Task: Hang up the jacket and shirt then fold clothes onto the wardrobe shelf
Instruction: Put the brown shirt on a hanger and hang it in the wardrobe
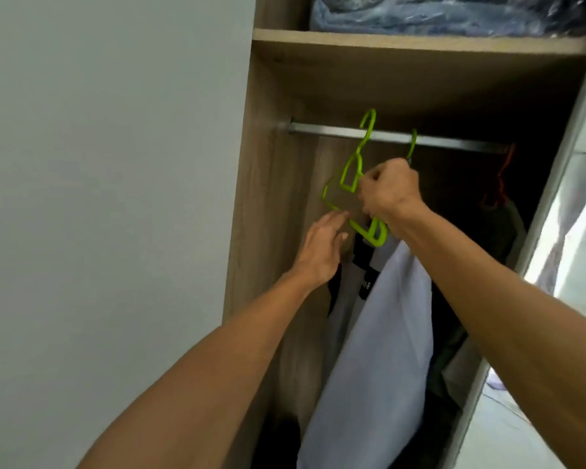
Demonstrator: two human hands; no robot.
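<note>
Inside the open wardrobe a metal rail (335,132) runs across under a shelf. My right hand (388,191) grips a lime green hanger (351,176), which is tilted with its hook raised just in front of the rail. A second green hook (412,143) hangs on the rail behind my fist. My left hand (320,247) is open below the hanger, fingers stretched toward its lower bar. A pale grey-white shirt (379,333) hangs beneath my hands, with a white and black garment (349,282) beside it on the left.
An orange hanger (499,184) carries a dark garment at the right of the rail. The shelf (420,45) above holds bluish bundles wrapped in plastic (437,15). A plain wall (115,198) stands to the left, and a sliding door frame (555,198) to the right.
</note>
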